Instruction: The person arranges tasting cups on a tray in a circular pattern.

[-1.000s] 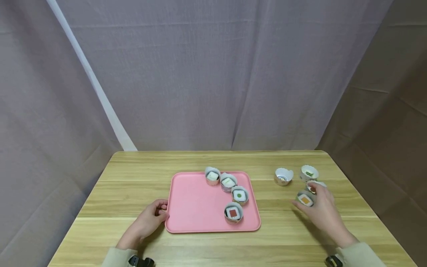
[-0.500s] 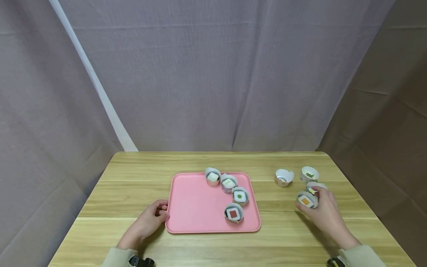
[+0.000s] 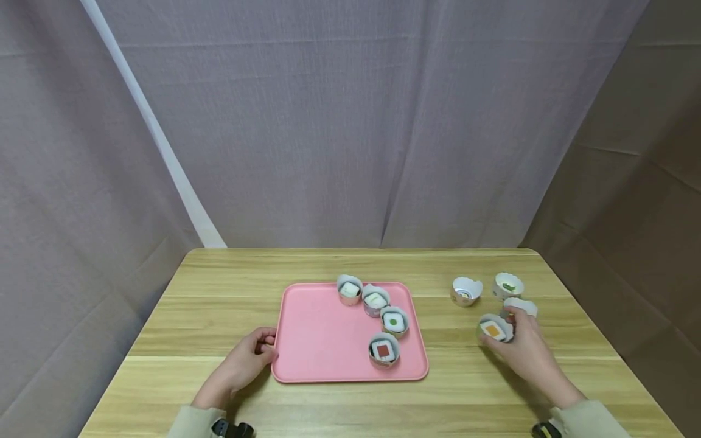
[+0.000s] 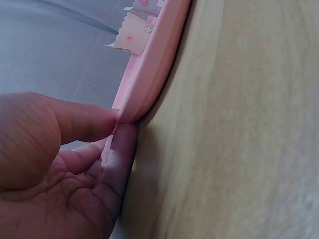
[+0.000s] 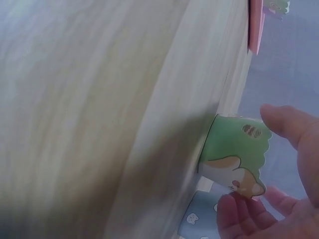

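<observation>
Grey cloth (image 3: 306,146) hangs beyond the far edge of the wood-grain tabletop (image 3: 219,304). With my right hand (image 3: 528,353) I pinch a green paper cup (image 5: 234,149) between thumb and fingers, out between the pink tray (image 3: 323,334) and the tabletop's right edge. It is round and upright, mouth facing up; whether its base touches the wood I cannot tell. Its rim is scalloped, its wall printed with a tan-and-white animal. Inside sits a white square piece (image 3: 493,331) with an orange middle, set askew to the tabletop's edges. Just beyond my fingers stands a pale cup (image 3: 524,304), with others toward the far right corner. My left hand (image 3: 246,359) pinches the tray's left rim; the tray's long axis runs about parallel to the tabletop's far edge, and four filled cups (image 3: 384,351) curve along its right side.
</observation>
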Motion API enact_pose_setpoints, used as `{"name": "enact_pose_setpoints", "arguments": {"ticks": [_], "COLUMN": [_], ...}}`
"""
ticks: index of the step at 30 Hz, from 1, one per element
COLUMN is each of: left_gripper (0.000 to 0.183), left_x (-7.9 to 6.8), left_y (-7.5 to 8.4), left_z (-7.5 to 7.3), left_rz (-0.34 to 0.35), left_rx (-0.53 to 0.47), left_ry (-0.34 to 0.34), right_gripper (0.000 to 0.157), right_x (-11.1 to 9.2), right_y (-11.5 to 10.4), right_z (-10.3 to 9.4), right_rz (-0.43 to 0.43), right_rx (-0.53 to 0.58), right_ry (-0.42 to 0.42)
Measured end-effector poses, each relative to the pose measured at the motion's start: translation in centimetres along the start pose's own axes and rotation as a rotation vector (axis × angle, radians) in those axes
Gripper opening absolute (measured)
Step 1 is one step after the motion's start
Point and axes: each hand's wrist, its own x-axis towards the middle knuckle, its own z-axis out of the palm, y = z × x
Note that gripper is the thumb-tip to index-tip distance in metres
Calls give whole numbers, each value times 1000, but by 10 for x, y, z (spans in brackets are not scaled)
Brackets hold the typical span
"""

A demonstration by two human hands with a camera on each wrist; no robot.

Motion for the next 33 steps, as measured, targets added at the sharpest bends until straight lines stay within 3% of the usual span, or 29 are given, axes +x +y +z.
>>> {"name": "enact_pose_setpoints", "arguments": {"ticks": [8,33], "left_gripper": [40,37], "left_x": [-1,-1], "left_y": [1,2], "left_z": [-1,-1], "left_rz": [-8,-1], "left_rx": [12,42], "left_ry": [-2,0], "right_gripper": [90,64], "right_x": [2,1], "right_y": [-5,-17], "right_z": [2,20], "right_rz": [11,-19], "right_rx": [-20,-15], "right_ry": [-98,-207]}}
